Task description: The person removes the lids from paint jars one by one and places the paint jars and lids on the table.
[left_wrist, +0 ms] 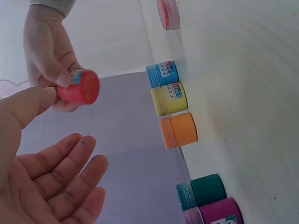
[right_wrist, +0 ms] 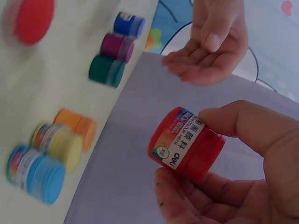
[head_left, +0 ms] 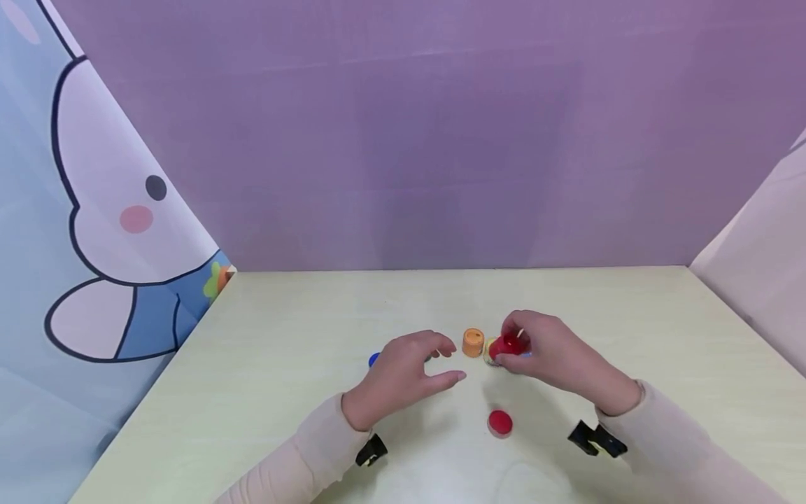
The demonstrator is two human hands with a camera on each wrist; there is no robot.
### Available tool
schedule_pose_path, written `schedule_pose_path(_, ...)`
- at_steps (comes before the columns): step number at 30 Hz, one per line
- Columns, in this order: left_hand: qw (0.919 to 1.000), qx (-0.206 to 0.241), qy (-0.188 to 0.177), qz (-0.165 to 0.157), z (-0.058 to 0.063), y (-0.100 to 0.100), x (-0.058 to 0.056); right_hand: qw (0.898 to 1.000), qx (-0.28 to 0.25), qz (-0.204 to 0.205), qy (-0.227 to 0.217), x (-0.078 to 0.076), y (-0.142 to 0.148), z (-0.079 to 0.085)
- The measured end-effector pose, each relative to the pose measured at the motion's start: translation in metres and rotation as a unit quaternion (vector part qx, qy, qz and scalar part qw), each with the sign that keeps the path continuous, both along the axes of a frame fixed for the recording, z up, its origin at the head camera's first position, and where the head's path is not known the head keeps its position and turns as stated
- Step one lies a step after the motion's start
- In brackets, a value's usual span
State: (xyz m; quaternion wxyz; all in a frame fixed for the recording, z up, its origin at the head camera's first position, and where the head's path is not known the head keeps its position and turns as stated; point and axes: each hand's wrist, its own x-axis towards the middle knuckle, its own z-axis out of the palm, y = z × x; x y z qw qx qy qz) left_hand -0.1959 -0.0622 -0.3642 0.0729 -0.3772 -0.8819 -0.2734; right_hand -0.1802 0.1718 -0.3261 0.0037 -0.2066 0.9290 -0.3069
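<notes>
My right hand (head_left: 554, 350) holds a small red paint jar (right_wrist: 187, 144) between thumb and fingers, raised above the table and tilted. The jar has a white-and-coloured label, and its narrower neck shows with no cap on it. A red round lid (head_left: 500, 423) lies on the table, nearer to me than the hands. My left hand (head_left: 403, 371) hovers left of the jar, holding nothing, its fingers loosely bent and its thumb apart. In the left wrist view, the left thumb overlaps the red jar (left_wrist: 86, 87); whether they touch cannot be told.
Several more paint jars stand beyond the hands: orange (head_left: 473, 342), yellow (left_wrist: 170, 99) and light blue (left_wrist: 163, 73) grouped together, with green (left_wrist: 209, 189), purple (left_wrist: 222, 212) and dark blue (right_wrist: 129, 24) farther left. A purple backdrop (head_left: 441, 140) rises behind the table (head_left: 302, 308).
</notes>
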Motion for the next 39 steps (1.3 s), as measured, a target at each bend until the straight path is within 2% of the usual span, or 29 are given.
schedule_pose_path(7, 1.0, -0.004, -0.001, 0.002, 0.001, -0.001, 0.0, 0.999, 0.046, -0.023, -0.001, -0.005, 0.028, -0.009)
schedule_pose_path(16, 0.9999, 0.005, 0.01, -0.001, 0.0, -0.004, 0.0, 0.994, 0.095, -0.04, -0.028, -0.014, 0.056, -0.026)
schedule_pose_path(29, 0.9999, 0.003, 0.014, -0.003, -0.001, -0.006, -0.001, 0.99, 0.127, -0.031, -0.046, -0.025, 0.072, -0.051)
schedule_pose_path(39, 0.9998, 0.001, 0.02, -0.002, -0.001, -0.007, -0.001, 0.989, 0.134, -0.03, -0.051, -0.025, 0.074, -0.056)
